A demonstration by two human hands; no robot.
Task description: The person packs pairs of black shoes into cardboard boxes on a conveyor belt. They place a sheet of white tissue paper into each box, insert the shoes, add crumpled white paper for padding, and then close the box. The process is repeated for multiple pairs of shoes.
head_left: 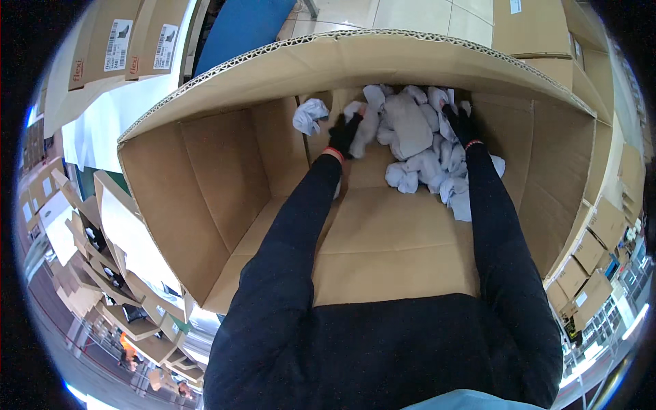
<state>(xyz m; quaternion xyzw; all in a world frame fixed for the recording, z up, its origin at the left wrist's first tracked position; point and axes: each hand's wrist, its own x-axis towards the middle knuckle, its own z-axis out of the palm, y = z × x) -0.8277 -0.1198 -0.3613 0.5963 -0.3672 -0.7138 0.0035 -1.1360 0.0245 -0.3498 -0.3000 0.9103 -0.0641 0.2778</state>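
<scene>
A large open cardboard box (403, 266) stands before me, with a heap of crumpled white paper wads (410, 126) at its far side, right of the middle. My left hand (344, 132), in a black glove with bare fingertips, reaches down at the heap's left edge. Its thumb and fingers are spread against a long paper wad (364, 131). On the heap's right edge lies my right hand (462, 124), also gloved in black, thumb apart from the fingers and touching the paper. Left of my left hand a single paper wad (311, 116) lies apart from the heap.
The box's far wall (342, 61) rises high beyond my hands. Closed cartons with labels (119, 41) stand at the upper left, and more cartons (536, 31) at the upper right. Beyond the box is a blue surface (239, 31). Open boxes (130, 318) line the left.
</scene>
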